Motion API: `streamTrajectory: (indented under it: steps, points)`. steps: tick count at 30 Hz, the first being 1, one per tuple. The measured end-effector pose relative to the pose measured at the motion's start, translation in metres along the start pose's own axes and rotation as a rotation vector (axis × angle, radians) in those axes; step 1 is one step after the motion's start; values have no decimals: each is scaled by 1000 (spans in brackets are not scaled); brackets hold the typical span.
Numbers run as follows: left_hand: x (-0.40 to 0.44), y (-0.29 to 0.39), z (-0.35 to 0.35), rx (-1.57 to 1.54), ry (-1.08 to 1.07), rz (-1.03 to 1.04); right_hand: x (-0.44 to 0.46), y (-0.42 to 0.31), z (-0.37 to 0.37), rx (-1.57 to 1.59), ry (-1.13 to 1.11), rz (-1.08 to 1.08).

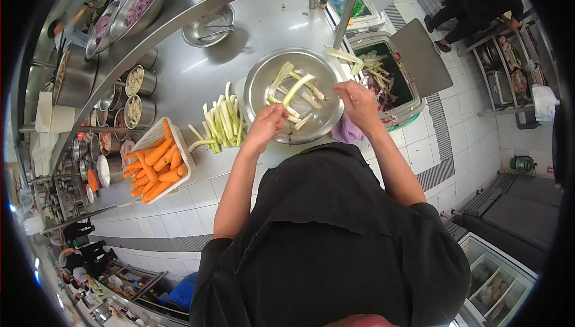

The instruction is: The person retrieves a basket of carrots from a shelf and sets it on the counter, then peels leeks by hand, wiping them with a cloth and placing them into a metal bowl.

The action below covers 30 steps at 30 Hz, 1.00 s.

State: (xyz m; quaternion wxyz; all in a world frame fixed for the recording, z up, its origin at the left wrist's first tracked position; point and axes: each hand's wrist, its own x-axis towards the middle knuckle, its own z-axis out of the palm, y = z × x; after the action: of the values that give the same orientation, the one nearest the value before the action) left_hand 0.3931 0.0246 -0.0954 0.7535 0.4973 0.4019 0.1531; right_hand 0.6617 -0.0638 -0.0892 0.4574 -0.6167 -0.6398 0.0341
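Note:
My left hand (269,124) is closed around one end of a pale green-and-white leek stalk (298,88), which points up and right over a steel bowl (254,78). Several cut leek pieces (308,100) lie inside the bowl. At the bowl's right rim, my right hand (360,104) has its fingers pinched together; whatever they hold, if anything, I cannot make out. Just beyond it, a pale strip of leek leaf (342,55) reaches over the edge of a waste bin (400,51). Left of the bowl is a pile of leek stalks (223,120).
A white basket of carrots (157,168) stands at the counter's left edge. Farther back sits another steel bowl (208,30) beneath a steel shelf (197,12). A purple cloth (346,130) lies beside the bowl. At upper right, a person in black (479,3) bends down.

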Motion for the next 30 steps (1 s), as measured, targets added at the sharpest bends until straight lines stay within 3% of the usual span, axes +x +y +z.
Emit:
streamTrajectory:
  steps: [1, 3, 8, 12, 14, 16, 18, 20, 22, 23, 24, 26, 29, 30]
  points:
    - [-1, -3, -6, -64, 47, -26, -9, 8, -4, -3, 1, 2]
    - [-5, -7, -14, -98, 80, -38, -36, 30, -8, -163, -203, 384]
    - [-6, -16, -8, -196, 129, -64, -113, 47, -5, -388, -482, 195]
    - [2, -20, 14, -257, 97, -127, -148, 80, -6, -265, -258, 262]
    - [8, -20, 24, -313, -19, -170, -144, 75, -23, 634, 189, 800]
    - [10, -10, 38, -265, -104, -159, -120, 43, -42, 805, 270, 763]
    - [13, -1, 61, -66, -213, -21, -87, -1, -54, 1112, 67, 615]
    - [29, -10, 87, 50, -178, -88, -55, -41, -38, 968, -22, 656]
    - [39, -30, 106, 498, -54, 850, -40, -42, -10, 890, 68, 663]
    - [23, -9, 101, 544, -154, 541, -34, -33, 2, 833, 145, 666]
    - [15, 2, 96, 547, -139, 540, -31, -16, 9, 855, 308, 547]
    - [-2, 12, 81, 851, -219, 220, -26, 5, -9, 693, 490, 615]
    - [-39, 12, 22, 854, -133, 207, -55, 64, -44, 756, 561, 716]
    - [-38, -21, -16, 780, 91, 374, -64, 65, -38, 761, 554, 718]
